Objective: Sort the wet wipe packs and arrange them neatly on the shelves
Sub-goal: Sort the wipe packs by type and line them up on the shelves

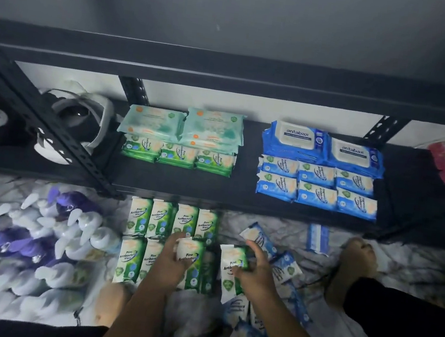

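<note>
Landmark: black shelf (243, 176); all positions are given from it. Left hand (172, 258) has its fingers curled round one green pine pack, the left green pack (190, 251). Right hand (255, 271) grips a second, the right green pack (230, 268), with fingers wrapped over its shelf-side end. Both packs are off the shelf, in front of its front edge and roughly opposite the gap between the two stocked groups. They are side by side and not touching. Each pack's long axis points toward and away from the shelf. This matches the floor block of green packs (152, 221), which lies in front of the shelf toward its left end. The green shelf row (177, 156) sits on the left part of the board under the pale mint packs (184, 126), and its long axes run along the shelf edge instead. Judgement: a held pack going up to that row needs about a quarter turn, while a pack joining the floor block needs none. The left hand is nearer both green groups. The right hand is nearer the blue shelf packs (317, 189) and the loose blue packs (285, 264) in front of the shelf's right part. Whether the slot under the left green pack is open is hidden by the hand.
</note>
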`<action>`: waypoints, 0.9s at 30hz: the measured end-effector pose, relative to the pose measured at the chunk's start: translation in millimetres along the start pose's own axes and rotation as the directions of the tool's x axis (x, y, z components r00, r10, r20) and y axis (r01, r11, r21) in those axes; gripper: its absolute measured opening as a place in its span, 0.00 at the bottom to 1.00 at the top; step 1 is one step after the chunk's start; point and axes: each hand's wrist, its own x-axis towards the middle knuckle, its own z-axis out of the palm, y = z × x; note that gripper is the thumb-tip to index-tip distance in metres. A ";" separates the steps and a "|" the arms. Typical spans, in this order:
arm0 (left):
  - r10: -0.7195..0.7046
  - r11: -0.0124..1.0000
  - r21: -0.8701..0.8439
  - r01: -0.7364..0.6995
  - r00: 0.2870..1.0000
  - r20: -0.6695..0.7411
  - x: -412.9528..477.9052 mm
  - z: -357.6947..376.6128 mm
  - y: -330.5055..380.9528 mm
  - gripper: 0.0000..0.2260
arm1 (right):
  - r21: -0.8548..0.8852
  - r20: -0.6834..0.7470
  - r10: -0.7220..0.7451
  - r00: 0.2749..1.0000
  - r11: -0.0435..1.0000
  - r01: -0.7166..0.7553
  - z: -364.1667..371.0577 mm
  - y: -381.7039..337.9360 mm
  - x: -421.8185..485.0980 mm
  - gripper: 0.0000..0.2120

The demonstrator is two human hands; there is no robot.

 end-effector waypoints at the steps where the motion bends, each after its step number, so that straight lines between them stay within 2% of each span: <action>1: 0.001 0.999 0.033 0.000 1.000 -0.021 4.6 -2.4 -3.5 0.26 | -0.037 0.003 -0.002 1.000 0.999 0.002 5.2 7.6 8.7 0.36; 5: -0.001 0.986 0.167 0.021 0.993 -0.119 27.5 -15.9 -20.2 0.28 | -0.150 0.032 0.023 0.999 0.988 -0.017 23.8 17.6 27.9 0.31; 9: 0.000 0.960 0.279 0.033 0.993 -0.119 48.5 -25.4 -30.9 0.28 | -0.280 0.011 0.020 1.000 0.960 -0.017 40.0 22.6 41.6 0.28; 15: 0.008 0.934 0.355 0.032 0.994 -0.110 64.1 -27.2 -55.6 0.25 | -0.319 0.034 -0.003 0.999 0.948 0.013 76.4 41.9 55.0 0.26; 20: 0.024 0.914 0.404 0.038 0.989 -0.147 70.6 -19.2 -61.1 0.26 | -0.333 0.008 -0.095 0.995 0.938 0.092 102.7 53.5 61.4 0.28; 25: 0.057 0.834 0.550 0.045 0.984 -0.167 69.9 -12.3 -60.3 0.28 | -0.401 -0.034 -0.145 0.989 0.908 0.119 112.0 64.1 63.7 0.33; 27: 0.072 0.757 0.651 0.053 0.984 -0.163 70.8 -9.5 -59.7 0.29 | -0.422 -0.061 -0.159 0.985 0.899 0.119 115.7 64.3 62.5 0.33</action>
